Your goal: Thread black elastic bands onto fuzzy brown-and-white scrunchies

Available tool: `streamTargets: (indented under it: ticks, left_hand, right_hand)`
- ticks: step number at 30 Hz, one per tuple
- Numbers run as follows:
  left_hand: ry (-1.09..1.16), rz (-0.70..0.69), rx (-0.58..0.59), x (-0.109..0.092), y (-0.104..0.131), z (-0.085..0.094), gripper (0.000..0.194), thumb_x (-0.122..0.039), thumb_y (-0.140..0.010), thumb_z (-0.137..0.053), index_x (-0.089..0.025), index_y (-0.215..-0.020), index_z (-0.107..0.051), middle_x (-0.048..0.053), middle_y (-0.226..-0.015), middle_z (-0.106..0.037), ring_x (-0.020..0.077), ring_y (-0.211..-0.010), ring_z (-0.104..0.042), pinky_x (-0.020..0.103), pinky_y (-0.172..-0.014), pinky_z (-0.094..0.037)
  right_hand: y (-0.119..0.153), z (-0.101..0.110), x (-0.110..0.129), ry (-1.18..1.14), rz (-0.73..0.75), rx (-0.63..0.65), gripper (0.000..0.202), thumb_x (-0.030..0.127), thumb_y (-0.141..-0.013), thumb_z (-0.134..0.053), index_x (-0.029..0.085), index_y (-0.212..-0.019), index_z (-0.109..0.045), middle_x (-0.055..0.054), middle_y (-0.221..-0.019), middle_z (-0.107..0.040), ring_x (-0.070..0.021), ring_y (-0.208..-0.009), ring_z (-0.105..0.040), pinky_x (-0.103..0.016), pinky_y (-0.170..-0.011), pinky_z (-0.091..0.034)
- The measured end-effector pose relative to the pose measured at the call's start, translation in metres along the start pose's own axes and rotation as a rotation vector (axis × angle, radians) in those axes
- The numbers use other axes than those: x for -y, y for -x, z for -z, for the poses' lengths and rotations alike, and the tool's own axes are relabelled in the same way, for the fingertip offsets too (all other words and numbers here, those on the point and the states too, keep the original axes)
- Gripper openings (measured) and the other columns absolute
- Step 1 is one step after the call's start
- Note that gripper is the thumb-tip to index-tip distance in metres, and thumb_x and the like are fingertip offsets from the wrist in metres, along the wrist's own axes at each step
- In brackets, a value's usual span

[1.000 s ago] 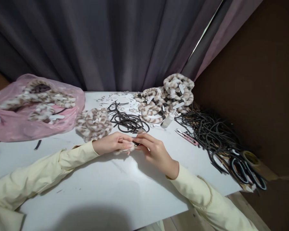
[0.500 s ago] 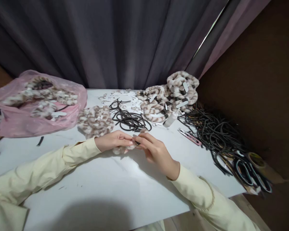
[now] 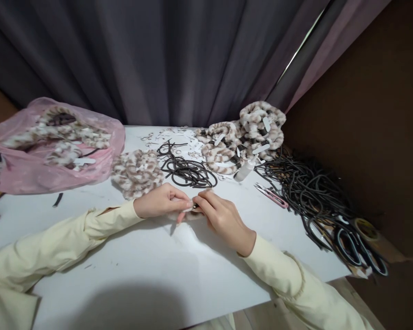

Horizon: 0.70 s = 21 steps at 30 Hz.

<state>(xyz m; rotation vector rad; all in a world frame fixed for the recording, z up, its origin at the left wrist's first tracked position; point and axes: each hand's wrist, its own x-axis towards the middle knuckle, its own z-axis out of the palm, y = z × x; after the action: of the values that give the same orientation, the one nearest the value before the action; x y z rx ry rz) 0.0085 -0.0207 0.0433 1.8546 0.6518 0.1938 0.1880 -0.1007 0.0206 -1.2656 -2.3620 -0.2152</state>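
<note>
My left hand (image 3: 163, 200) and my right hand (image 3: 223, 217) meet above the front middle of the table, fingertips pinched together. Between them is a small piece of white-and-brown faux fur (image 3: 192, 215), mostly hidden by the fingers. A short dark bit, perhaps a cord end (image 3: 195, 206), shows at the fingertips; its exact form is too small to tell. Behind my left hand lies a heap of the same spotted fur strips (image 3: 137, 174). Just beyond both hands is a loose tangle of black cords (image 3: 189, 172).
A pink plastic bag (image 3: 65, 176) with fur pieces lies left. Fur loops with white tags (image 3: 261, 123) are piled at the back right, near a small bottle (image 3: 244, 170). Thread snips (image 3: 271, 196), a large black cord heap (image 3: 309, 183) and scissors (image 3: 347, 247) lie right. Metal clasps (image 3: 168, 135) are scattered behind.
My left fingers have shifted slightly, with one finger now extending downward below the fur. Less fur shows under the left hand. Both hands stay together at the same spot.
</note>
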Motion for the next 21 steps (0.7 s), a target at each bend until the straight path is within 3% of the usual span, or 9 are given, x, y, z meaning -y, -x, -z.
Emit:
streamTargets:
  ticks: [4,10,15,21]
  left_hand:
    - [0.064,0.063,-0.053,0.0039,-0.0008,-0.0028,0.037,-0.036,-0.079,-0.050,-0.013,-0.050,-0.049,-0.005,-0.039,-0.043,0.0046,-0.038,-0.031,0.018,-0.040,-0.023]
    - [0.163,0.154,-0.043,0.0067,-0.0020,-0.0046,0.031,-0.039,-0.077,-0.053,-0.012,-0.064,-0.057,-0.008,-0.036,-0.038,0.0040,-0.035,-0.025,0.018,-0.038,-0.020]
    - [0.196,0.114,-0.001,0.0076,-0.0018,-0.0059,0.031,-0.040,-0.078,-0.054,-0.011,-0.067,-0.059,-0.008,-0.036,-0.038,0.0039,-0.034,-0.026,0.018,-0.037,-0.020]
    - [0.203,0.082,-0.001,0.0104,-0.0019,-0.0060,0.037,-0.041,-0.078,-0.055,-0.013,-0.054,-0.050,-0.007,-0.036,-0.038,0.0031,-0.035,-0.026,0.019,-0.038,-0.019]
  right_hand:
    - [-0.0021,0.0015,-0.0012,0.031,-0.026,0.052,0.023,0.021,-0.093,-0.032,0.016,-0.102,-0.053,-0.007,-0.092,-0.059,-0.0166,-0.075,-0.054,-0.025,-0.057,-0.040]
    - [-0.0006,-0.0014,-0.0079,-0.060,-0.004,0.074,0.022,0.024,-0.093,-0.034,0.016,-0.101,-0.053,-0.008,-0.096,-0.059,-0.0175,-0.084,-0.053,-0.025,-0.065,-0.042]
    - [-0.0001,-0.0023,-0.0064,-0.103,-0.004,0.047,0.021,0.019,-0.093,-0.033,0.014,-0.097,-0.053,-0.009,-0.093,-0.060,-0.0182,-0.085,-0.054,-0.026,-0.067,-0.044]
    - [-0.0001,-0.0029,-0.0056,-0.064,0.003,0.021,0.023,0.019,-0.093,-0.032,0.014,-0.096,-0.054,-0.009,-0.094,-0.061,-0.0181,-0.087,-0.055,-0.026,-0.066,-0.045]
